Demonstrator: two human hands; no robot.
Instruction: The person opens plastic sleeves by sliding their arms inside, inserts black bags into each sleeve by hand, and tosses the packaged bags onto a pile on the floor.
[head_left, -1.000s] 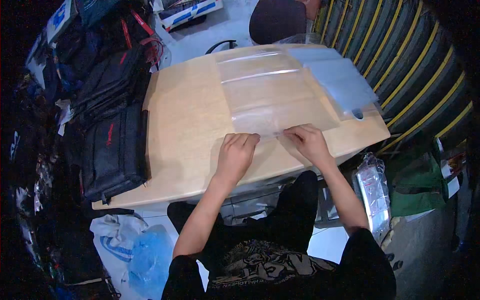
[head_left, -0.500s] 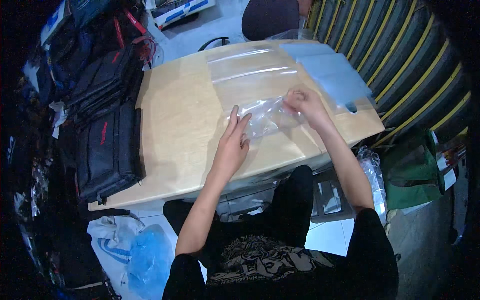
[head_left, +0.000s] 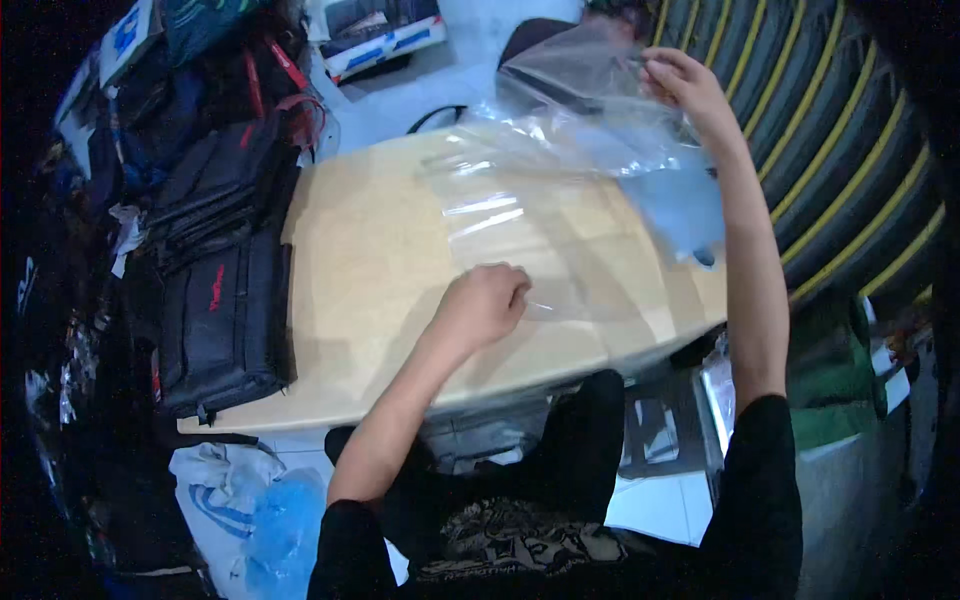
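My right hand [head_left: 685, 85] is raised over the far right of the table, its fingers pinching the top edge of a clear plastic sheet [head_left: 565, 70]. The lifted sheet hangs crumpled and glossy toward the table's far side. More clear plastic [head_left: 490, 215] lies flat on the wooden table [head_left: 360, 260], with shiny creases across it. My left hand [head_left: 485, 303] rests at the near left edge of this flat plastic. Its fingers are curled closed, and what they hold, if anything, is hidden. Bluish translucent sheets [head_left: 675, 215] lie at the table's right, partly under the lifted plastic.
Black bags [head_left: 222, 320] with red marks line the table's left edge. A dark round-topped seat [head_left: 535, 45] stands beyond the far edge. Yellow-striped dark ribs [head_left: 800, 110] rise at the right, above a green bag [head_left: 830, 400]. Blue plastic [head_left: 290, 530] lies on the floor.
My right hand has swung up and away to the far right, lifting a clear sheet off the table. My left hand's spread fingers have curled in, and it sits slightly lower in view.
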